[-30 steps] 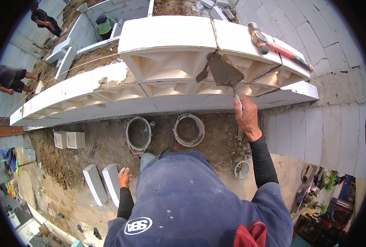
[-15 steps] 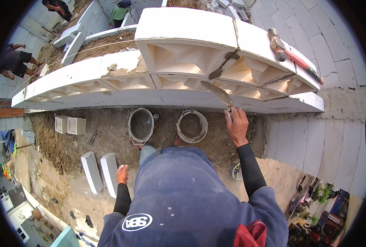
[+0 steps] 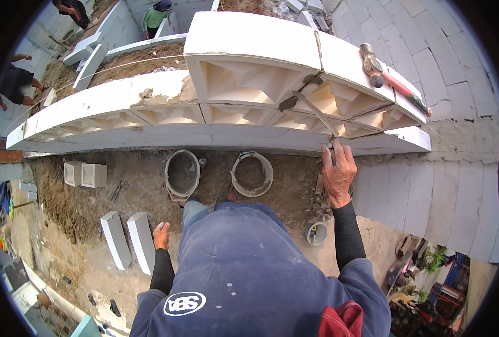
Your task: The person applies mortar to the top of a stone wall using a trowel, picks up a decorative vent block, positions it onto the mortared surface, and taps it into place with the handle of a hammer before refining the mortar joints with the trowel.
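My right hand (image 3: 339,175) is closed around the handle of a pointed trowel (image 3: 319,115). The trowel's blade reaches up to the face of the patterned pale blocks (image 3: 244,83), its tip beside grey mortar (image 3: 288,103) on the joint between two of them. My left hand (image 3: 161,236) hangs low at my side with nothing in it, the fingers loosely apart. Along the top of the raised blocks lies a hammer (image 3: 392,80) with a red handle. More mortar (image 3: 168,92) is spread on the lower course to the left.
Two buckets of grey mortar, the left one (image 3: 182,174) and the right one (image 3: 252,174), stand at my feet. Two long white blocks (image 3: 116,240) and two patterned blocks (image 3: 94,175) lie leftward. A string line (image 3: 120,66) runs above the wall. Three people, one in green (image 3: 155,19), are beyond it.
My right hand has moved right, and the trowel has swung so that its tip is higher against the joint. The whole view has shifted slightly. My left hand still hangs at my side.
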The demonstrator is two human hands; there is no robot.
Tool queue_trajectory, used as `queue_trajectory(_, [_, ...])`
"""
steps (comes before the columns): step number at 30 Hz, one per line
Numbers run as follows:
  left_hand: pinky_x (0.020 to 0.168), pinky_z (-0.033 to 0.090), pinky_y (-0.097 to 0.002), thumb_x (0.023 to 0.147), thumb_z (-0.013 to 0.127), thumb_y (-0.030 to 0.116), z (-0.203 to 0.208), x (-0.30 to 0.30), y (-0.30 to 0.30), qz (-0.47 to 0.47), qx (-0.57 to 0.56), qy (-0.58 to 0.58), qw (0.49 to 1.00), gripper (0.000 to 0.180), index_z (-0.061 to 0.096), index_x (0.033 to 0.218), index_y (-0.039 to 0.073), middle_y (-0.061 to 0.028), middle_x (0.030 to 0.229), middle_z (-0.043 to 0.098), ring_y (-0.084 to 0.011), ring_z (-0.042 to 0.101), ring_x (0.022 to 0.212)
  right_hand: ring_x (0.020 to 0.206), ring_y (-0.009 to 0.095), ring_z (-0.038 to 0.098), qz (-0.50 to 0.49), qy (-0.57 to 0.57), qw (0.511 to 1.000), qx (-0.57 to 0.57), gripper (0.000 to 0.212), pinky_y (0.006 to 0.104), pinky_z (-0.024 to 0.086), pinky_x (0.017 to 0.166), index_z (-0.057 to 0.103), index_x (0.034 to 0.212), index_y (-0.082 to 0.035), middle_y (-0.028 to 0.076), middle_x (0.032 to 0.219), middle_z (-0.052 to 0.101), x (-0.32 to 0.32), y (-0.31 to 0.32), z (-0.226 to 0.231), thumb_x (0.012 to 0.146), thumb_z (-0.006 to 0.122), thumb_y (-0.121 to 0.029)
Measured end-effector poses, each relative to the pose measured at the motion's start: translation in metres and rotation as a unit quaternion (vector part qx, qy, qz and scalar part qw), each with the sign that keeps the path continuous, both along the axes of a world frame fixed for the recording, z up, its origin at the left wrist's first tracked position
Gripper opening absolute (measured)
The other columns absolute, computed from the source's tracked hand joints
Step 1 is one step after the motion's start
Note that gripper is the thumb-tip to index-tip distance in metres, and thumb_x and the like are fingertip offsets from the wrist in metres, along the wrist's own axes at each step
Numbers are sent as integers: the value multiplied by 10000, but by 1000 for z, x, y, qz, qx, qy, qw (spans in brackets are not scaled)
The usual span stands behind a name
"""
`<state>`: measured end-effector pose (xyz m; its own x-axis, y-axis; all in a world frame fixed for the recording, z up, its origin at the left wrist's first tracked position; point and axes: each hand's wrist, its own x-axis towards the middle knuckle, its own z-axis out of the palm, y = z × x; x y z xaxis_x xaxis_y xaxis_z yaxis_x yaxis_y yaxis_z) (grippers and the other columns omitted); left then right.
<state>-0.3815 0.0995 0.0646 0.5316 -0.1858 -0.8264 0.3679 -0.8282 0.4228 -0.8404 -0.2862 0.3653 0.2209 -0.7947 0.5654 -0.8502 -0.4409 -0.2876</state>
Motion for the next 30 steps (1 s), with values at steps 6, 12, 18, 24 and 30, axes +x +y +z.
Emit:
queue_trajectory(6, [793,512,-356,943,704,371,1,8,4,-7,-6,-3,1000,661,510,1506,83,-78,1331,666,-226,682,991,824,347,678,-23,-59,998,0,289,413,548,720,685,1110,28,168,959,679,3,3,10,873,783,-104])
queue_trajectory(12, [776,506,-371,938,704,377,10,18,-1,-16,-10,-3,1000,667,509,1501,77,-77,1363,654,-212,674,983,777,349,671,-6,-93,995,19,271,406,540,681,690,1100,36,171,942,672,25,3,6,887,773,-110])
queue_trajectory(18, [757,498,-364,945,703,422,6,29,0,-14,-18,-4,1000,678,486,1517,131,-42,1380,645,-203,669,953,775,330,650,-42,-132,990,30,274,386,526,691,691,1143,38,170,930,660,27,8,9,938,735,-137])
queue_trajectory(24, [720,508,-351,930,722,360,29,19,1,-4,-3,-29,1000,669,515,1494,64,-82,1272,697,-210,695,931,797,285,659,-4,-196,975,108,264,380,524,720,690,1143,26,148,954,685,41,41,-17,980,699,-181])
queue_trajectory(30, [731,533,-357,922,739,330,50,26,19,30,-6,-52,998,632,550,1461,62,-106,1207,713,-223,698,917,758,359,687,122,-183,948,231,259,413,539,681,685,1140,10,179,903,696,118,87,-37,934,713,-144])
